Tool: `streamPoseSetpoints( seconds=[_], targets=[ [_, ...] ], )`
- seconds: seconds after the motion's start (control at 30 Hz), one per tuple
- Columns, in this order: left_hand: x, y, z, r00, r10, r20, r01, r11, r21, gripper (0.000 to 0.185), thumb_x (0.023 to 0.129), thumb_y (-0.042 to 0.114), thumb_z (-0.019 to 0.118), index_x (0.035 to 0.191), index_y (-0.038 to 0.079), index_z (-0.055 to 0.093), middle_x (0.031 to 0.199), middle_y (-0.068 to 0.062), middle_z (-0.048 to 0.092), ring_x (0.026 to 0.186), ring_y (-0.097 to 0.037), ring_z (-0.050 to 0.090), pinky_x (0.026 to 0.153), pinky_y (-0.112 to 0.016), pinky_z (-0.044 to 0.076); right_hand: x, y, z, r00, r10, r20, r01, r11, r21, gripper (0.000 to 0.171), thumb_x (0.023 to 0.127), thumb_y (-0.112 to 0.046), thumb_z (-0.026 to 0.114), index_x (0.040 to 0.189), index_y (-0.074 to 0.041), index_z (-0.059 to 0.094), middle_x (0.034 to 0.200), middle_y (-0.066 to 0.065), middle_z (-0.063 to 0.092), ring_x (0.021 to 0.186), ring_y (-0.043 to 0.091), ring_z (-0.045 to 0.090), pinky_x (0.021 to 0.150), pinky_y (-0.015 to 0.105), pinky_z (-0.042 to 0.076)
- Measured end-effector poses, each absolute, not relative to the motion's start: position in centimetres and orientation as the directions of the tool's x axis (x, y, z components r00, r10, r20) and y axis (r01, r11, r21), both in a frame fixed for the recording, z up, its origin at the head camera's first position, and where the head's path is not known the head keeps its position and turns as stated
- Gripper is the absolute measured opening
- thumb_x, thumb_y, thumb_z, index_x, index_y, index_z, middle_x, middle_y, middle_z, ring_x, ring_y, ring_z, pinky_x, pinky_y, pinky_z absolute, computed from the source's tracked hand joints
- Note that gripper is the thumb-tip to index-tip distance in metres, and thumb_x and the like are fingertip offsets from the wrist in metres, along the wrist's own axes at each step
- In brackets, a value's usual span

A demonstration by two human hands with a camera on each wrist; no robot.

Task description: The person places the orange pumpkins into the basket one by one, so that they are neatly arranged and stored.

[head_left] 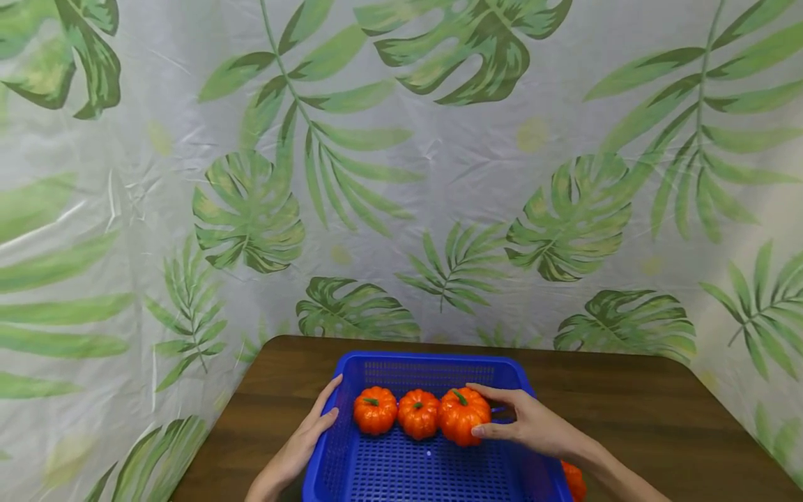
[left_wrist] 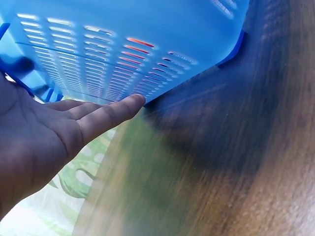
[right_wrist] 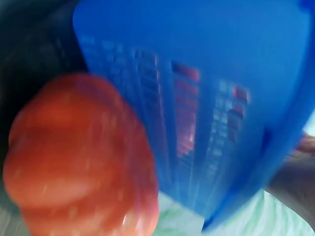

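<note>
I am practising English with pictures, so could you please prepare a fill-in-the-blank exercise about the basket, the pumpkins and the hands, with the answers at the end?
1. The basket is coloured ____.
2. Inside it, ____ pumpkins form a row.
3. In the head view, the person's ____ hand grips the rightmost pumpkin of this row.
4. In that view, another pumpkin is outside, on the basket's ____ side, not the left.

Missing words: blue; three; right; right.
</note>
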State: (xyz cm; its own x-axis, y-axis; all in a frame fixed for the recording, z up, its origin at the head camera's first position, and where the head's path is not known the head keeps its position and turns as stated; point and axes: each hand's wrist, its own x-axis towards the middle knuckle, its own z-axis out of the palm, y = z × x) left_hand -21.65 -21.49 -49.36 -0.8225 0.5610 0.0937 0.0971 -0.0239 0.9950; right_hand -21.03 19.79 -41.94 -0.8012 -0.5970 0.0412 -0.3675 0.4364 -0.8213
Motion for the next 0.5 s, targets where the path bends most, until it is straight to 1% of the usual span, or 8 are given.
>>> streamPoseSetpoints(
  seconds=[0.07,0.17,0.23,0.3,0.4,0.5],
  targets=[
    [-21.7,-21.5,-49.4,-0.823,0.560,0.095,0.099,-0.024,0.995,0.060,0.116,0.028,0.022,0.166,0.019,-0.009,0.171,-0.026,-0.002,0.137,-0.046,0.047,0.103,-0.039,0.052,-21.0,18.9,-42.0,-0.777,-0.629,0.025,-0.364,0.416,-0.833,0.068,0.101,-0.028,0.068,0.158,-0.003,0.041,0.154,0.022,0.051,0.136,0.042,0.054,0.102,0.030,0.052],
    [-21.7,-21.6,-49.4,-0.820,0.563,0.098,0.098,-0.030,0.995,0.061,0.116,0.028,0.022,0.166,0.020,-0.010,0.171,-0.026,-0.002,0.136,-0.045,0.048,0.103,-0.039,0.052,-20.9,17.7,-42.3,-0.744,-0.668,0.000,-0.328,0.366,-0.871,0.069,0.102,-0.026,0.068,0.157,0.003,0.038,0.158,0.028,0.043,0.139,0.047,0.050,0.101,0.035,0.055],
    [-21.7,-21.6,-49.5,-0.817,0.568,0.099,0.095,-0.037,0.995,0.061,0.116,0.029,0.022,0.166,0.021,-0.010,0.171,-0.025,-0.002,0.136,-0.044,0.049,0.103,-0.039,0.052,-20.9,17.1,-42.5,-0.729,-0.684,-0.029,-0.277,0.333,-0.901,0.071,0.101,-0.025,0.069,0.157,0.006,0.036,0.160,0.032,0.037,0.140,0.049,0.048,0.101,0.035,0.056],
    [-21.7,-21.6,-49.6,-0.813,0.573,0.099,0.090,-0.044,0.995,0.061,0.116,0.029,0.022,0.166,0.021,-0.011,0.171,-0.025,-0.003,0.135,-0.043,0.049,0.103,-0.040,0.053,-20.8,16.5,-42.7,-0.723,-0.689,-0.054,-0.240,0.323,-0.916,0.073,0.101,-0.024,0.070,0.157,0.007,0.035,0.160,0.034,0.035,0.139,0.050,0.048,0.101,0.036,0.056],
    [-21.7,-21.6,-49.7,-0.812,0.575,0.100,0.089,-0.047,0.995,0.060,0.116,0.030,0.022,0.166,0.022,-0.010,0.171,-0.026,-0.002,0.135,-0.044,0.050,0.102,-0.041,0.053,-20.7,15.7,-43.1,-0.721,-0.688,-0.079,-0.208,0.323,-0.923,0.076,0.099,-0.025,0.072,0.157,0.008,0.035,0.160,0.034,0.036,0.138,0.048,0.051,0.102,0.037,0.055],
    [-21.7,-21.6,-49.6,-0.815,0.571,0.100,0.093,-0.042,0.995,0.060,0.116,0.029,0.022,0.166,0.022,-0.010,0.171,-0.026,-0.001,0.134,-0.045,0.049,0.102,-0.041,0.053,-20.5,14.7,-43.4,-0.718,-0.692,-0.070,-0.207,0.309,-0.928,0.076,0.099,-0.024,0.072,0.157,0.009,0.034,0.157,0.034,0.040,0.138,0.048,0.051,0.103,0.036,0.055]
  ],
)
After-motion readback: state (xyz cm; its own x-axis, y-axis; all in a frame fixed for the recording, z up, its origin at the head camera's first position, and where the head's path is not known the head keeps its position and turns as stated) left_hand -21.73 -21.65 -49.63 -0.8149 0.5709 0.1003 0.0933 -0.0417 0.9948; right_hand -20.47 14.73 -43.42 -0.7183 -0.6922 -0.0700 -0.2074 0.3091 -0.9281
